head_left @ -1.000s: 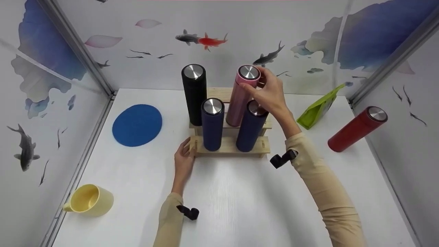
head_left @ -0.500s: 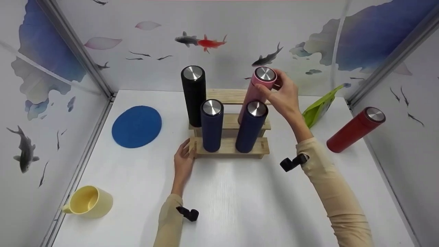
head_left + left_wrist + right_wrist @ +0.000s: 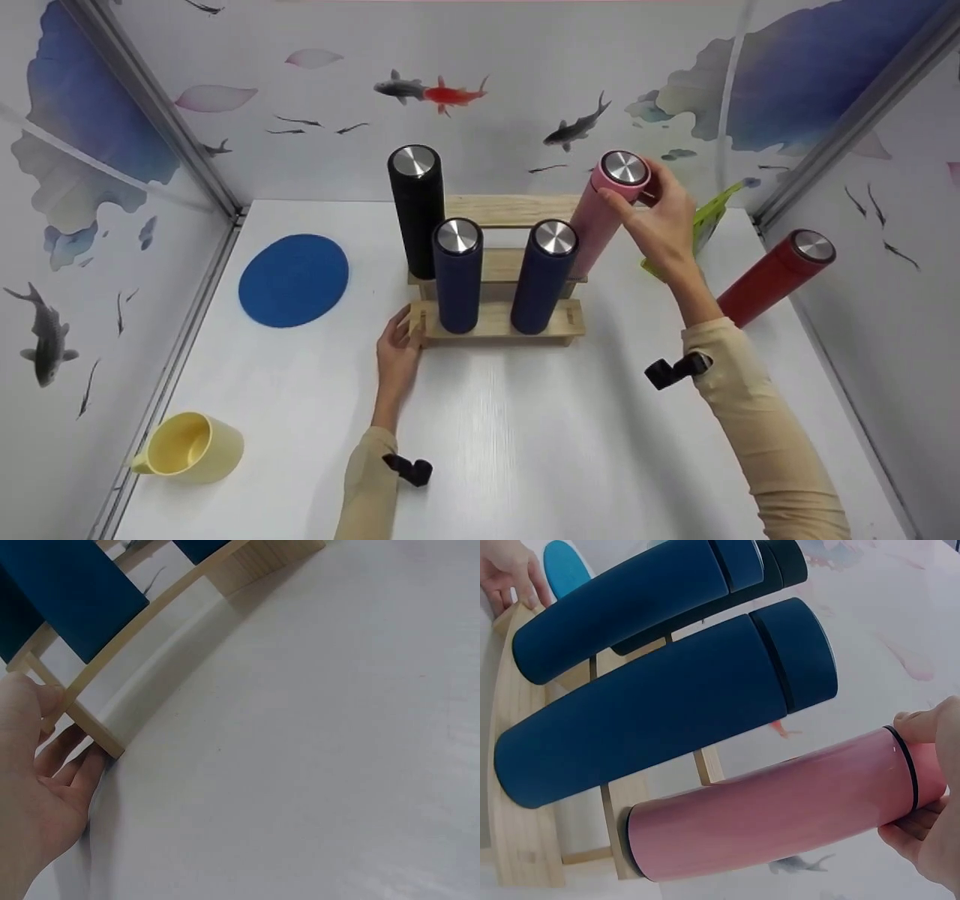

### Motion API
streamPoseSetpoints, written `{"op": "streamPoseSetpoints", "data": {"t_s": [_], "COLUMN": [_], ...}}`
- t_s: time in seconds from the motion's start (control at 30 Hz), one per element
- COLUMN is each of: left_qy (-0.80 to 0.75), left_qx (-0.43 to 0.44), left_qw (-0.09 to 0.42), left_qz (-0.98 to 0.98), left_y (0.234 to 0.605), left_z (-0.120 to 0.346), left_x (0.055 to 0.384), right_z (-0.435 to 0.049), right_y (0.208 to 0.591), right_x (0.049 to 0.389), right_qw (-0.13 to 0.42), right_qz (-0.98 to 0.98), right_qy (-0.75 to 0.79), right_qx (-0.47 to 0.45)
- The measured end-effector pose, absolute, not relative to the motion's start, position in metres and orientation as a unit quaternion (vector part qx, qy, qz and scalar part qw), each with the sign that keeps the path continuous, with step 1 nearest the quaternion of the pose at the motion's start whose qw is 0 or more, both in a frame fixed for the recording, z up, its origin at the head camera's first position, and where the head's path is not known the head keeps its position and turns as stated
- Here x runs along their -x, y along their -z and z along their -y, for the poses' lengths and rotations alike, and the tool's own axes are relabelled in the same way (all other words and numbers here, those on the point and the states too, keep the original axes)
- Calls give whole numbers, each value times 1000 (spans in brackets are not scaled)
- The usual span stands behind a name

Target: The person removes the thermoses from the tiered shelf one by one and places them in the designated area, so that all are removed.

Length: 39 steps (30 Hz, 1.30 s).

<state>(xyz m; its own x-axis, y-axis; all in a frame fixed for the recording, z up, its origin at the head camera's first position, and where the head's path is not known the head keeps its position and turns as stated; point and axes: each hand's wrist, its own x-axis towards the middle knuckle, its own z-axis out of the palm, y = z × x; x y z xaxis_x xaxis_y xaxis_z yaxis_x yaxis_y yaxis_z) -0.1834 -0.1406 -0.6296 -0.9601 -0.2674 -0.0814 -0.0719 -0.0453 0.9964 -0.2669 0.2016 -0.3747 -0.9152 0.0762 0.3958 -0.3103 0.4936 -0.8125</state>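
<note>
My right hand point(image 3: 664, 221) grips a pink thermos bottle point(image 3: 772, 814) round its top, thumb on one side and fingers on the other. The bottle leans a little, its base at the right end of the middle step of a wooden tiered rack point(image 3: 499, 266). At the rack's left front end, my left hand point(image 3: 397, 352) holds the board, thumb on top and fingers below beside the leg. Two dark blue thermos bottles, the left one point(image 3: 458, 277) and the right one point(image 3: 544, 277), stand on the front step. A black thermos bottle point(image 3: 417, 214) stands behind them at left.
A blue round mat point(image 3: 294, 280) lies to the left of the rack, and a yellow mug point(image 3: 191, 448) stands at the front left. On the right are a green pouch point(image 3: 709, 217), partly behind my right hand, and a red thermos bottle point(image 3: 776, 274). Printed walls enclose the white table.
My right hand has moved right with the pink thermos bottle, from behind the right blue bottle to the step's right end. My left hand has stayed on the rack.
</note>
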Motion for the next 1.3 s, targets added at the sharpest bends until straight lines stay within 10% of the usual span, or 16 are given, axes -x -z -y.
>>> {"op": "streamPoseSetpoints", "data": {"t_s": [1.3], "left_qy": [727], "left_qx": [-121], "left_qw": [65], "left_qz": [673], "left_y": [631], "left_z": [141], "left_x": [182], "right_z": [-316], "right_y": [418], "right_x": [253], "right_qw": [209], "right_qz": [870], "right_qy": [-435], "right_qx": [102]}}
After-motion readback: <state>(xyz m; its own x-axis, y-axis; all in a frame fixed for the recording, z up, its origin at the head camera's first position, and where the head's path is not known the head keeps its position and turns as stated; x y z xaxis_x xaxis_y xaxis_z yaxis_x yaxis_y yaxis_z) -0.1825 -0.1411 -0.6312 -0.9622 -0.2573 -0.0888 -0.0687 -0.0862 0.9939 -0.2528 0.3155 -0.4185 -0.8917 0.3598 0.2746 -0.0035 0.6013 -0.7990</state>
